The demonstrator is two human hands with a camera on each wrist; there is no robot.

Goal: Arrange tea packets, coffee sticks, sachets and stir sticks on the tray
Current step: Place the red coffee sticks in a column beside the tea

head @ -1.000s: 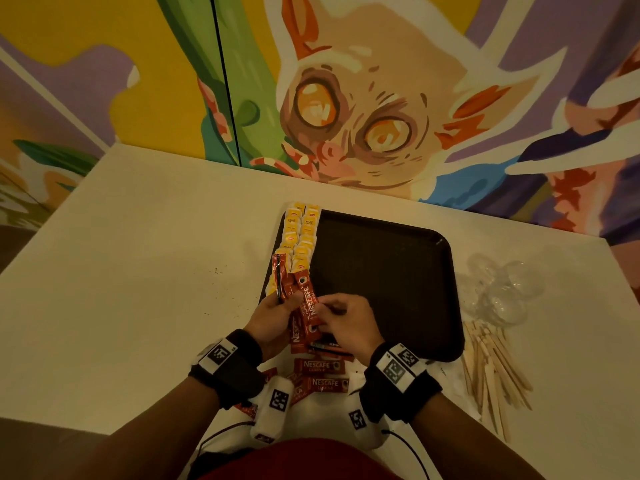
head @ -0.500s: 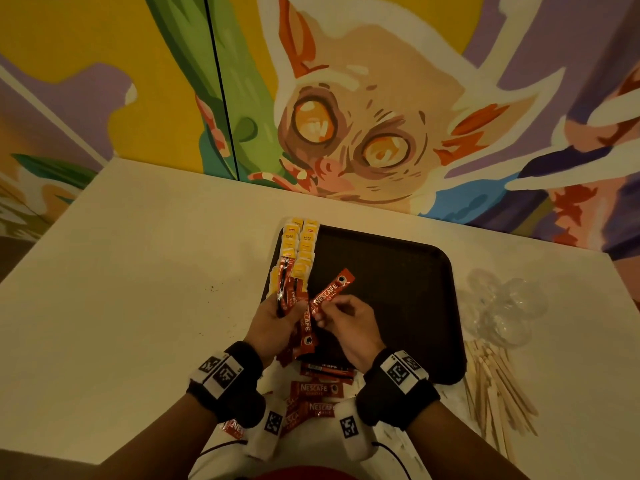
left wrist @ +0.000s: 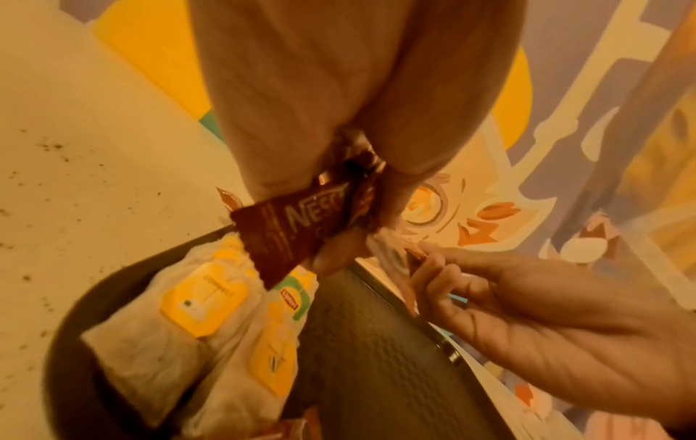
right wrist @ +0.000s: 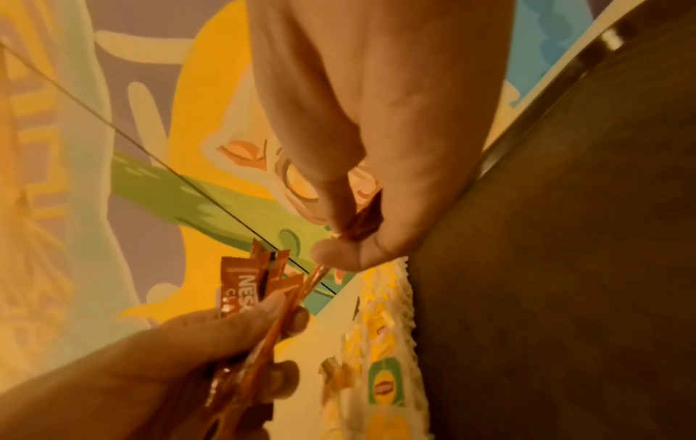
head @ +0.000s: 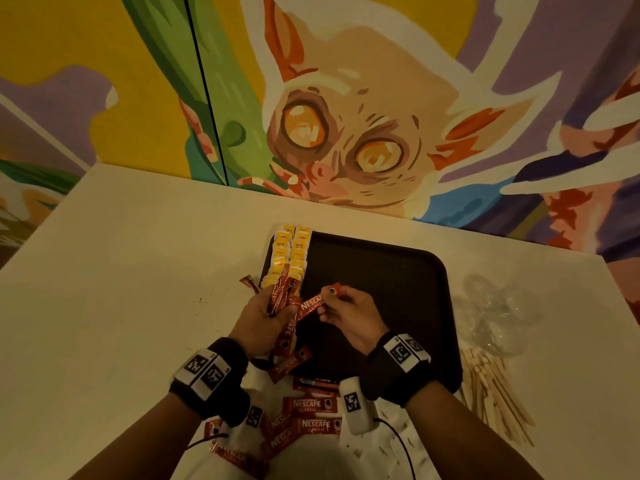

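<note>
A dark tray [head: 391, 271] lies on the pale table, with two rows of yellow tea packets [head: 291, 254] along its left edge. My left hand [head: 263, 317] grips a bundle of red coffee sticks [head: 282, 296] at the tray's near left corner. In the left wrist view the bundle [left wrist: 297, 232] hangs above the tea packets [left wrist: 203, 312]. My right hand [head: 349, 313] pinches a single red coffee stick [head: 315, 303] over the tray, one end of it reaching the left hand. The right wrist view shows that stick [right wrist: 361, 226] edge-on between thumb and fingers.
More red coffee sticks [head: 308, 407] lie loose on the table between my wrists. Wooden stir sticks [head: 495, 393] are piled right of the tray, with clear plastic wrapping [head: 498, 313] behind them. Brown specks dot the table on the left. A painted wall rises behind the table.
My right hand has drawn one coffee stick out of the left hand's bundle and carried it right, over the tray. Both hands have risen a little and moved farther from me.
</note>
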